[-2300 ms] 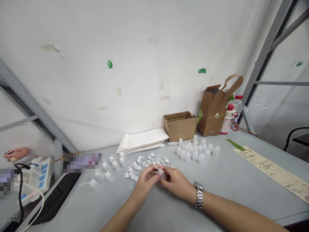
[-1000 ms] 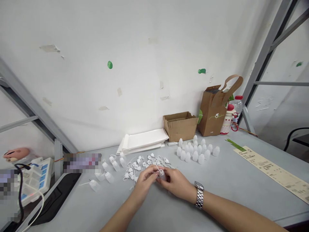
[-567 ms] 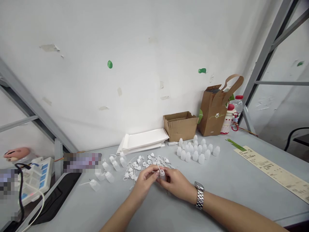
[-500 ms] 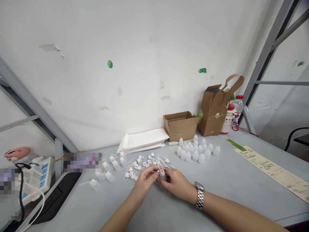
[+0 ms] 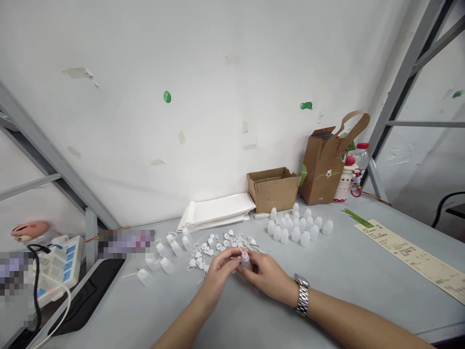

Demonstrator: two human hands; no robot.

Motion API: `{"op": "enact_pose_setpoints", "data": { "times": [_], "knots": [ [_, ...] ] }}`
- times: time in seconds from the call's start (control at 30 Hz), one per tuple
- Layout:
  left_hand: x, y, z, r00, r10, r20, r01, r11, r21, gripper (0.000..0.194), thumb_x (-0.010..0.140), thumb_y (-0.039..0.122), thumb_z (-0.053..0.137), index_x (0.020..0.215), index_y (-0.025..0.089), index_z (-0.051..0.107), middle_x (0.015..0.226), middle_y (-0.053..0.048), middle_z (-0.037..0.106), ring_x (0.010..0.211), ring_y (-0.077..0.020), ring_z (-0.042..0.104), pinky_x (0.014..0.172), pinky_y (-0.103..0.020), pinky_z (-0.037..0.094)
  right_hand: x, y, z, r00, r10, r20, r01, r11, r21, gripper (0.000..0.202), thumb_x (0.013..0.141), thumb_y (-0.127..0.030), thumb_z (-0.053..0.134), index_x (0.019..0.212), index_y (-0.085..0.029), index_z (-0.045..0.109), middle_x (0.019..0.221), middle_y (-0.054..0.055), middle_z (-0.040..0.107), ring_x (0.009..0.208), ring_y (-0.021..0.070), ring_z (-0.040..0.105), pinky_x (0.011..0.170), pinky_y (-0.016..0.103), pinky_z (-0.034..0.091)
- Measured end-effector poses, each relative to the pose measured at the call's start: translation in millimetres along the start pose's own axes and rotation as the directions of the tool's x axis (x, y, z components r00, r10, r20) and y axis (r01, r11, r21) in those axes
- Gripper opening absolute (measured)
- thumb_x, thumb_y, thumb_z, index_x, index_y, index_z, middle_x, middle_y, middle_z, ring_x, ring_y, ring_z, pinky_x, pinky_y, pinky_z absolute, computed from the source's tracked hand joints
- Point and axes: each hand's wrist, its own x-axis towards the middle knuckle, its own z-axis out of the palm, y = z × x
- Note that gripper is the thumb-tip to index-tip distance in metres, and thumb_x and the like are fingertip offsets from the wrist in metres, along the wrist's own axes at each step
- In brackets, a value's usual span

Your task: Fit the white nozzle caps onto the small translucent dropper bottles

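Note:
Between both hands is a small translucent plastic bottle [image 5: 246, 262] with a white cap piece at its top. My right hand [image 5: 271, 277] is closed round its right side, a metal watch on the wrist. From the left, my left hand [image 5: 222, 271] presses thumb and fingers against the bottle's top; its exact contact is partly hidden. Just behind the hands lies a loose pile of white caps with thin straps [image 5: 209, 250]. Left of them several capped bottles [image 5: 166, 265] stand or lean, and one capped bottle [image 5: 145, 277] sits nearer me. Several uncapped bottles [image 5: 304, 238] stand grouped at the right.
Against the wall are white paper sheets [image 5: 218, 209], an open cardboard box [image 5: 275, 194], a brown paper bag [image 5: 321, 174] and a red-topped bottle [image 5: 347, 182]. A long printed paper strip [image 5: 410, 257] lies right. A power strip [image 5: 69, 266] and a black flat object [image 5: 89, 295] lie left.
The whole view has shifted slightly, so things appear a little further right. Both hands stay at the small bottle, with only slight finger movement.

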Motion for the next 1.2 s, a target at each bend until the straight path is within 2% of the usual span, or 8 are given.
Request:
{"op": "enact_pose_setpoints", "data": {
  "times": [0.27, 0.43, 0.67, 0.8, 0.97, 1.1, 1.2],
  "knots": [
    [-2.2, 2.3, 0.2, 0.998, 0.028, 0.063, -0.025, 0.999, -0.041, 0.025, 0.079, 0.022, 0.055, 0.101, 0.02, 0.067, 0.101, -0.006, 0.067, 0.096, -0.0216, 0.057, 0.087, -0.031, 0.042, -0.2, 0.2, 0.1, 1.0, 0.021, -0.013, -0.021, 1.0, -0.001, 0.026, 0.081, -0.036, 0.051, 0.092, -0.016, 0.063, 0.059, 0.0, 0.057, 0.052, 0.0128, 0.047, 0.049, 0.022, 0.034],
    [-0.5, 3.5, 1.2, 0.994, 0.038, 0.101, -0.034, 0.999, -0.037, 0.026, 0.077, 0.025, 0.06, 0.101, 0.019, 0.065, 0.102, -0.007, 0.067, 0.095, -0.0222, 0.059, 0.086, -0.033, 0.044, -0.2, 0.8, 0.7, 0.999, 0.026, -0.026, -0.026, 1.0, -0.013, 0.022, 0.079, -0.03, 0.05, 0.088, -0.014, 0.063, 0.061, 0.0, 0.058, 0.052, 0.0126, 0.047, 0.05, 0.022, 0.035],
    [2.7, 0.9, 4.2, 0.999, 0.048, 0.009, -0.049, 0.998, 0.029, 0.025, 0.069, 0.031, 0.069, 0.089, 0.016, 0.066, 0.094, -0.009, 0.068, 0.088, -0.0222, 0.06, 0.082, -0.033, 0.046, 0.6, 3.3, 1.4, 0.999, 0.015, -0.036, -0.015, 1.0, 0.007, 0.019, 0.076, -0.022, 0.051, 0.088, -0.015, 0.063, 0.06, -0.001, 0.057, 0.053, 0.012, 0.047, 0.051, 0.021, 0.036],
    [3.0, 2.8, 3.4, 0.998, 0.035, -0.055, -0.036, 0.999, -0.002, 0.025, 0.068, 0.034, 0.069, 0.085, 0.016, 0.065, 0.092, -0.008, 0.068, 0.086, -0.022, 0.061, 0.079, -0.033, 0.047, 1.3, -0.7, -1.8, 1.0, 0.013, -0.025, -0.01, 0.994, 0.113, 0.015, 0.08, -0.027, 0.052, 0.078, -0.016, 0.061, 0.055, -0.003, 0.051, 0.051, 0.0112, 0.048, 0.05, 0.02, 0.037],
    [4.8, 5.4, 1.7, 0.99, -0.006, -0.139, -0.007, 0.996, -0.09, 0.029, 0.068, 0.035, 0.069, 0.089, 0.016, 0.066, 0.103, -0.01, 0.069, 0.101, -0.0264, 0.06, 0.084, -0.034, 0.046, 2.3, -3.5, -4.8, 0.997, -0.014, 0.07, -0.01, 0.942, 0.335, 0.026, 0.085, -0.038, 0.049, 0.075, -0.016, 0.059, 0.059, -0.003, 0.053, 0.051, 0.0104, 0.05, 0.051, 0.021, 0.042],
    [6.4, 3.1, 0.8, 0.992, -0.025, -0.12, 0.01, 0.992, -0.127, 0.033, 0.068, 0.034, 0.07, 0.095, 0.015, 0.066, 0.106, -0.011, 0.069, 0.104, -0.0271, 0.059, 0.089, -0.036, 0.044, 2.9, -2.8, -4.0, 0.995, 0.017, 0.094, -0.057, 0.895, 0.442, 0.027, 0.084, -0.041, 0.05, 0.076, -0.016, 0.056, 0.064, -0.001, 0.056, 0.053, 0.0107, 0.051, 0.051, 0.022, 0.043],
    [6.0, 1.9, 0.9, 0.996, -0.031, -0.087, 0.019, 0.991, -0.136, 0.031, 0.069, 0.033, 0.07, 0.095, 0.016, 0.066, 0.105, -0.01, 0.069, 0.103, -0.0262, 0.06, 0.09, -0.036, 0.044, 2.6, -4.2, -3.6, 0.996, 0.064, 0.054, -0.081, 0.91, 0.407, 0.023, 0.08, -0.038, 0.055, 0.073, -0.017, 0.052, 0.061, -0.003, 0.053, 0.05, 0.0101, 0.049, 0.05, 0.023, 0.041]
  ]
}}
